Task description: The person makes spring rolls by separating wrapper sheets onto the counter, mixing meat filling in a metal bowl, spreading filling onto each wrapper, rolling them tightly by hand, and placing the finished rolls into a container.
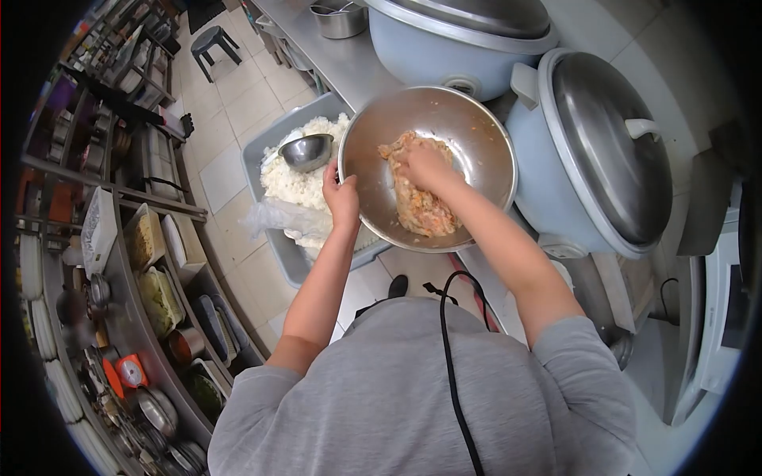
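Note:
A large steel mixing bowl (484,143) is tilted toward me, holding a pinkish-orange minced meat mixture (421,210) flecked with orange and pale bits. My left hand (343,198) grips the bowl's left rim, with most of its fingers hidden behind the wall. Inside the bowl, my right hand (429,164) is curled into the upper part of the mixture, its fingertips buried. Left of the bowl, a grey-blue plastic tub (252,155) contains white cooked rice (278,182). A small steel bowl (306,152) rests on the rice, and clear plastic film (278,217) lies across the tub.
Two big light-blue cookers with steel lids, one behind (444,51) and one on the right (591,151), stand close to the bowl. A steel pot (340,19) sits on the counter. Shelves with food containers (159,301) line the left; a stool (213,46) stands farther back.

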Motion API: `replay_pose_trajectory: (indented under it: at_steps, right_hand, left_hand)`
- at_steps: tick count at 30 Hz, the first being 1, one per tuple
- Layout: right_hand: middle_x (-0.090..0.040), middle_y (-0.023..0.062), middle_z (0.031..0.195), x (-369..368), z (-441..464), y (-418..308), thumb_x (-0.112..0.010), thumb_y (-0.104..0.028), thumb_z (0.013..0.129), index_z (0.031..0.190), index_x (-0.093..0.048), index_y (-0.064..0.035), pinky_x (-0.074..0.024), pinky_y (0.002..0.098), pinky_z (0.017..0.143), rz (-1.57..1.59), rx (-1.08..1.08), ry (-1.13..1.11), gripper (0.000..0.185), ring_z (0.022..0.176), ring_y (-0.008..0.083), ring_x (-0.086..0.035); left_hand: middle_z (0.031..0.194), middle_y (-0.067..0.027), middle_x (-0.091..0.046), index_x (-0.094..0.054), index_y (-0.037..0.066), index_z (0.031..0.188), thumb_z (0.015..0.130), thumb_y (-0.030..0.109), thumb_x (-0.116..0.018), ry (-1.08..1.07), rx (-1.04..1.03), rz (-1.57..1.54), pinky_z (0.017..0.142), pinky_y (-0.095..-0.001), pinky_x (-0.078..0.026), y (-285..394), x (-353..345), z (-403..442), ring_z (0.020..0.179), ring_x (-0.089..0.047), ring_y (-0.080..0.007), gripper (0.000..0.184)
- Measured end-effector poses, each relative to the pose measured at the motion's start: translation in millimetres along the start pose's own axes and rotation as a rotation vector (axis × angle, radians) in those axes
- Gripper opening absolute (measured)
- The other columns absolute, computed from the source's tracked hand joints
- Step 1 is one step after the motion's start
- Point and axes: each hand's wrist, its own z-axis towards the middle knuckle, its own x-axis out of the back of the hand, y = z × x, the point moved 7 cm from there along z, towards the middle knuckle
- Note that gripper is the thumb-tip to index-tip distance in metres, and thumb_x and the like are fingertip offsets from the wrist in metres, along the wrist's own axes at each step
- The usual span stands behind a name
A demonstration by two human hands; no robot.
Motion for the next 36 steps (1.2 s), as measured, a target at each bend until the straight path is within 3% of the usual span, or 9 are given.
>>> replay_pose_trajectory:
  at_steps: [9,12,14,21,26,30,33,35,36]
  right_hand:
    - [-0.057,0.0118,0.11,58,-72,-35,-0.062,-0.014,0.078,0.109,-0.063,-0.0143,-0.0446,0.0417,0.087,-0.047,0.324,-0.048,0.031,0.105,0.0331,-0.052]
    - [-0.056,0.0147,0.115,88,-79,-16,-0.068,-0.019,0.074,0.112,-0.06,-0.0084,-0.045,0.0409,0.087,0.077,-0.003,-0.058,0.04,0.107,0.0349,-0.052]
    - [-0.052,0.0198,0.118,68,-90,-12,-0.074,-0.025,0.069,0.124,-0.049,-0.0031,-0.0462,0.0401,0.086,-0.057,-0.238,-0.483,0.064,0.107,0.037,-0.052]
    - [-0.048,0.0225,0.116,-4,-75,3,-0.076,-0.025,0.065,0.137,-0.027,-0.0054,-0.0483,0.0395,0.081,-0.656,-0.129,-0.206,0.089,0.104,0.0326,-0.053]
    - [-0.05,0.0113,0.116,7,-54,6,-0.058,-0.008,0.074,0.134,-0.039,-0.0191,-0.0468,0.0426,0.082,-0.495,0.604,-0.084,0.064,0.106,0.0285,-0.051]
    - [-0.05,0.0053,0.12,30,-43,4,-0.053,-0.006,0.076,0.126,-0.049,-0.0213,-0.0468,0.0416,0.082,-0.609,0.77,0.02,0.052,0.107,0.0275,-0.05]
    - [-0.055,0.0086,0.117,32,-41,-12,-0.053,-0.002,0.074,0.116,-0.058,-0.0139,-0.0467,0.0403,0.083,-0.514,0.6,0.048,0.044,0.104,0.0292,-0.053]
    - [-0.061,0.0143,0.105,24,-28,28,-0.053,0.002,0.072,0.106,-0.062,-0.0069,-0.0469,0.04,0.082,0.193,-0.082,0.098,0.036,0.097,0.0321,-0.057]
    - [-0.061,0.0143,0.105,24,-38,14,-0.053,0.002,0.072,0.106,-0.062,-0.0069,-0.0469,0.04,0.082,0.19,-0.078,0.095,0.036,0.097,0.0321,-0.057]
  left_hand:
    - [0.11,-0.0102,-0.047,-0.042,0.002,0.118,0.072,-0.004,-0.049,0.124,0.002,-0.03,0.09,-0.0297,-0.037,-3,-4,-43,0.104,-0.047,-0.019,0.047]
    - [0.11,-0.0127,-0.045,-0.033,0.004,0.122,0.074,-0.001,-0.051,0.174,-0.008,-0.019,0.09,-0.0311,-0.038,-6,-8,-87,0.104,-0.046,-0.02,0.051]
    - [0.111,-0.014,-0.044,-0.029,0.004,0.123,0.076,0.001,-0.054,0.155,-0.035,0.028,0.09,-0.032,-0.039,-3,-3,-95,0.103,-0.047,-0.0207,0.053]
    - [0.117,-0.0143,-0.05,-0.032,0.003,0.129,0.074,0.006,-0.066,-0.219,-0.015,0.132,0.087,-0.0338,-0.044,14,2,-3,0.106,-0.05,-0.0241,0.065]
    - [0.125,-0.0173,-0.049,-0.036,0.002,0.134,0.066,-0.006,-0.053,-0.332,0.024,0.201,0.093,-0.0316,-0.04,24,-11,-1,0.114,-0.048,-0.025,0.07]
    - [0.121,-0.0168,-0.051,-0.037,0.003,0.132,0.067,-0.008,-0.046,-0.284,-0.04,0.213,0.095,-0.0319,-0.039,1,-6,1,0.113,-0.049,-0.0255,0.067]
    - [0.114,-0.0151,-0.052,-0.042,0.002,0.124,0.065,-0.012,-0.039,-0.129,-0.004,0.038,0.095,-0.0322,-0.038,16,-12,-24,0.108,-0.051,-0.0251,0.061]
    - [0.114,-0.0152,-0.052,-0.042,0.002,0.124,0.065,-0.012,-0.038,-0.088,0.003,0.007,0.094,-0.0322,-0.038,12,-13,-25,0.108,-0.051,-0.025,0.061]
    - [0.114,-0.0152,-0.052,-0.043,0.002,0.123,0.065,-0.012,-0.037,-0.05,0.012,-0.017,0.094,-0.0321,-0.038,9,-11,-25,0.107,-0.051,-0.0249,0.06]
